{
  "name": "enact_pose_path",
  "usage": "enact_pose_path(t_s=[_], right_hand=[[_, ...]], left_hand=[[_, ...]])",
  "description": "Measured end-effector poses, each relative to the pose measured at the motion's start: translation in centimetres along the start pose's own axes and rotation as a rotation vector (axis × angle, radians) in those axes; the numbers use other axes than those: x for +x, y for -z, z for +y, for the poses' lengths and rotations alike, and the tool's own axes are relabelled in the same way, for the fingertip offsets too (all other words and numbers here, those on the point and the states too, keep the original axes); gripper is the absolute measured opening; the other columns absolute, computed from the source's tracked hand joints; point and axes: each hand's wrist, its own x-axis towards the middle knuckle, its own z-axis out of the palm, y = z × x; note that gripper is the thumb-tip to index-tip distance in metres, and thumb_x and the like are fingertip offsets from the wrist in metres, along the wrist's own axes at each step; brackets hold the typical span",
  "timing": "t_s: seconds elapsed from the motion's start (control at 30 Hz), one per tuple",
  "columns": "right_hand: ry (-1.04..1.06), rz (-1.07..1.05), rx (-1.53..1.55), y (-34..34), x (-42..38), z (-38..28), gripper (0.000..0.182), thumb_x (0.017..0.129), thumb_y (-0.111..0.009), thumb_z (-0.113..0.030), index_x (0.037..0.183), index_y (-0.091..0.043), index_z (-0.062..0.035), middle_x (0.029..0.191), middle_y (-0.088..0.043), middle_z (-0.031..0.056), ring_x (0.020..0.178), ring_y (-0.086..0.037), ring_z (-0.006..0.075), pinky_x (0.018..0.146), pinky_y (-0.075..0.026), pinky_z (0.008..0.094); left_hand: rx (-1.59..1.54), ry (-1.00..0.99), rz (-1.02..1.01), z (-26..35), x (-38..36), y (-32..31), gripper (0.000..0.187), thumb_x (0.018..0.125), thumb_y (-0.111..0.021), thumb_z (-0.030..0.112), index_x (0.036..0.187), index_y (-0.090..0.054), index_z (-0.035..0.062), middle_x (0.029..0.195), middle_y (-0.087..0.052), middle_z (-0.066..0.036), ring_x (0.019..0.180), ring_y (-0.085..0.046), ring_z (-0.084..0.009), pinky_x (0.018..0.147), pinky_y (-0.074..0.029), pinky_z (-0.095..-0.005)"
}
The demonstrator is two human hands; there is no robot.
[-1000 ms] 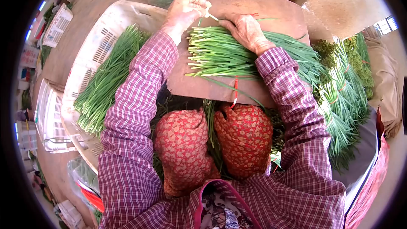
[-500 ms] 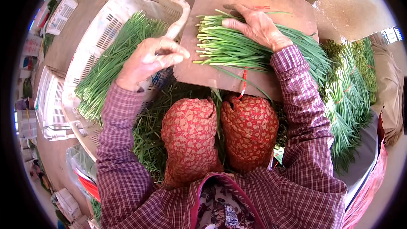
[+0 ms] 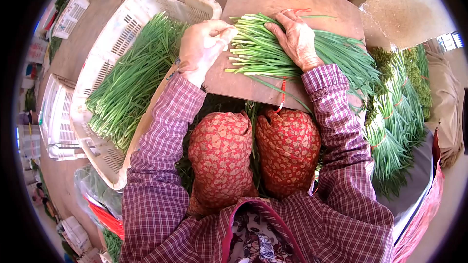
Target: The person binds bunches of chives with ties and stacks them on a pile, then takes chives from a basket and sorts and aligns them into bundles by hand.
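A bunch of garlic chives [image 3: 265, 51] lies across a brown board [image 3: 248, 90], its pale cut ends toward the left. My right hand [image 3: 296, 39] rests over the middle of the bunch, fingers curled around its far edge and gripping it. Just off the cut ends, my left hand [image 3: 205, 46] has thumb and fingertips pinched together; whatever may be between them is too small to make out. A red tie [image 3: 282, 96] runs under the bunch, one end hanging over the board's near edge, the other showing beyond the chives.
To the left, a white plastic crate [image 3: 100, 51] holds more loose chives [image 3: 134, 78]. Tied bundles of chives [image 3: 397, 117] are stacked at the right. My knees, in red flowered cloth [image 3: 222, 151], are below the board, with green scraps around them.
My left hand has moved right and away from me, from beside the crate to the cut ends. My right hand has shifted slightly, its fingers now curled more around the bunch.
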Motion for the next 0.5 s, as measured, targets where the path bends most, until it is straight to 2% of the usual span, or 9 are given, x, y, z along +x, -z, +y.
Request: enact_pose_path(t_s=[0.03,0.07,0.1,0.17,0.2,0.37,0.43,0.5], right_hand=[[-0.002,0.013,0.009,0.0,0.0,0.0,0.024,0.088,-0.062,-0.033,0.093,-0.064,-0.0095,0.087,-0.062,0.0114,0.085,-0.061,0.0344,0.073,-0.049,0.0441],[-0.004,0.026,0.019,0.0,-0.1,-0.1,0.024,0.088,-0.062,-0.033,0.092,-0.064,-0.0096,0.087,-0.061,0.0113,0.084,-0.061,0.0345,0.073,-0.049,0.0446],[-0.005,0.028,0.021,0.0,-0.1,-0.2,0.024,0.088,-0.062,-0.033,0.092,-0.064,-0.0096,0.087,-0.061,0.0113,0.084,-0.061,0.0345,0.073,-0.049,0.0446],[-0.023,0.025,0.025,0.0,-0.1,-0.3,0.024,0.088,-0.062,-0.033,0.091,-0.063,-0.0101,0.085,-0.061,0.0111,0.083,-0.061,0.0345,0.071,-0.049,0.0452],[-0.026,0.027,0.025,0.0,-0.2,-0.4,0.024,0.088,-0.062,-0.033,0.091,-0.063,-0.0101,0.085,-0.061,0.0111,0.083,-0.061,0.0345,0.071,-0.049,0.0452],[-0.001,0.059,0.022,-0.1,-0.2,-0.2,0.023,0.087,-0.063,-0.034,0.090,-0.064,-0.0106,0.084,-0.061,0.0108,0.082,-0.061,0.0343,0.070,-0.049,0.0451],[-0.020,0.033,0.018,0.0,-0.3,-0.3,0.024,0.087,-0.063,-0.032,0.093,-0.063,-0.0087,0.089,-0.061,0.0101,0.084,-0.061,0.0338,0.072,-0.049,0.0433],[-0.043,0.006,0.015,0.2,-0.3,-0.3,0.025,0.087,-0.064,-0.030,0.095,-0.063,-0.0067,0.095,-0.062,0.0094,0.087,-0.061,0.0333,0.074,-0.049,0.0414]], left_hand=[[0.138,-0.034,-0.007,0.1,0.2,-0.2,0.023,0.086,-0.070,0.014,0.101,-0.069,-0.0026,0.084,-0.070,-0.005,0.066,-0.057,-0.0063,0.062,-0.048,-0.0200],[0.128,0.002,-0.038,1.0,0.2,-0.4,0.028,0.084,-0.073,0.022,0.097,-0.070,-0.0029,0.084,-0.071,-0.010,0.066,-0.062,-0.0107,0.062,-0.049,-0.0230],[0.131,0.001,-0.038,1.2,0.5,-0.6,0.028,0.084,-0.073,0.022,0.097,-0.070,-0.0029,0.084,-0.071,-0.010,0.066,-0.062,-0.0107,0.062,-0.049,-0.0230],[0.454,-0.013,-0.012,1.7,1.3,-1.1,0.042,0.076,-0.072,0.047,0.089,-0.074,0.0075,0.082,-0.070,-0.013,0.074,-0.067,-0.0270,0.068,-0.051,-0.0370],[0.511,0.026,-0.014,2.8,1.3,-1.3,0.043,0.074,-0.071,0.049,0.089,-0.074,0.0085,0.080,-0.070,-0.013,0.074,-0.066,-0.0297,0.069,-0.050,-0.0387],[0.612,0.055,-0.034,0.7,2.4,-2.9,0.031,0.074,-0.074,0.039,0.082,-0.073,0.0090,0.076,-0.069,-0.012,0.070,-0.066,-0.0264,0.066,-0.050,-0.0351],[0.580,-0.118,0.061,-0.6,2.5,-2.4,0.028,0.074,-0.075,0.033,0.083,-0.073,0.0067,0.077,-0.070,-0.011,0.069,-0.067,-0.0230,0.066,-0.050,-0.0346],[0.376,0.047,0.071,-0.3,1.2,1.8,0.022,0.076,-0.075,0.021,0.085,-0.072,0.0014,0.077,-0.069,-0.005,0.067,-0.061,-0.0128,0.063,-0.048,-0.0289]])
